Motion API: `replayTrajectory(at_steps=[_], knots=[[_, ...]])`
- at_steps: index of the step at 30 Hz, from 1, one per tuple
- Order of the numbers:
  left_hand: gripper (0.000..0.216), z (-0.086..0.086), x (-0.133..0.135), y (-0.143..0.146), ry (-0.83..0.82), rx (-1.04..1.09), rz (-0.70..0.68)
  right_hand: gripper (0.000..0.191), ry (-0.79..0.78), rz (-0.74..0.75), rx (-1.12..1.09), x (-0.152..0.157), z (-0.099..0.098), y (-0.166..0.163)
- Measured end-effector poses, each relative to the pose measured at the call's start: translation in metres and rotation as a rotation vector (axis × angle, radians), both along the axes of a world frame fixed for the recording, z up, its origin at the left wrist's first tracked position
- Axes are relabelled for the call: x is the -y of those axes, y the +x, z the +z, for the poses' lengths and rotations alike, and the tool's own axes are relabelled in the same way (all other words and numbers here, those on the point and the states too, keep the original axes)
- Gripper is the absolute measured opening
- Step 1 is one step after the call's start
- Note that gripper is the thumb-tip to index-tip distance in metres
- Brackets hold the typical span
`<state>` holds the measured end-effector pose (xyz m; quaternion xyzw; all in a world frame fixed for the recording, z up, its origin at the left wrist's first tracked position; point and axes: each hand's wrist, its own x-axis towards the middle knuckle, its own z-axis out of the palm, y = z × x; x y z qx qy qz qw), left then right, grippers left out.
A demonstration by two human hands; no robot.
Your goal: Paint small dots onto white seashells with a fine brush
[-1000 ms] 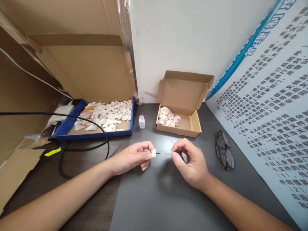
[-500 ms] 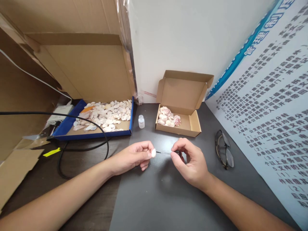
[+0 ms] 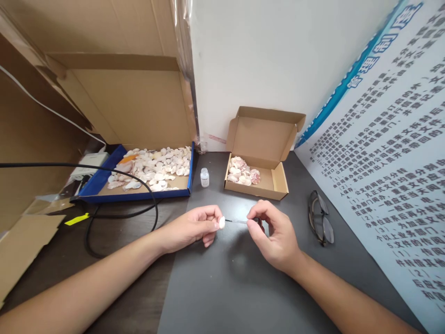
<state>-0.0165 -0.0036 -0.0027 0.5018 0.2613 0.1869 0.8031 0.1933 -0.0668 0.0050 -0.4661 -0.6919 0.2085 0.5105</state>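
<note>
Between the thumb and fingers of my left hand (image 3: 196, 228) is a small white seashell (image 3: 221, 223), its face turned to the right. My right hand (image 3: 276, 236) pinches the dark cap end of a thin brush applicator (image 3: 237, 221); most of the cap is hidden by the fingers. The applicator's clear stem points left and its dark tip is at or very near the shell; whether they touch I cannot tell. Beyond my hands stands a small clear bottle (image 3: 205, 178) with a white label, upright and without a cap.
At the back left, a blue-edged box (image 3: 139, 198) holds many shells. A smaller cardboard box (image 3: 255, 189) with scallop shells stands behind my right hand. Glasses (image 3: 320, 218) lie to the right. A black cable (image 3: 156, 211) loops at the left, near a yellow strip (image 3: 77, 219).
My hands, the shell and the applicator keep nearly the same places. The view has shifted slightly, so the boxes and glasses appear a little displaced.
</note>
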Motion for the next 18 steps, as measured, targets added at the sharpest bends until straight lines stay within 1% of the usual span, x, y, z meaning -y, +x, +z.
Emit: replayTrajectory(at_steps=[3, 8, 12, 18], knots=[[0.035, 0.0008, 0.0002, 0.0002, -0.001, 0.001, 0.002, 0.01, -0.009, 0.032, 0.016, 0.0004, -0.001, -0.0012], [0.035, 0.0015, 0.0005, 0.0, 0.003, -0.002, -0.001, 0.011, -0.041, 0.023, 0.016, 0.0012, -0.0028, -0.0023], [0.034, -0.0003, 0.0003, -0.0005, 0.007, 0.004, -0.003, 0.01, -0.005, 0.037, -0.002, 0.0025, -0.003, -0.0009], [0.034, -0.0029, -0.0009, -0.0012, 0.005, 0.019, -0.019, 0.011, -0.018, -0.025, 0.038, 0.0016, -0.0033, -0.0018]])
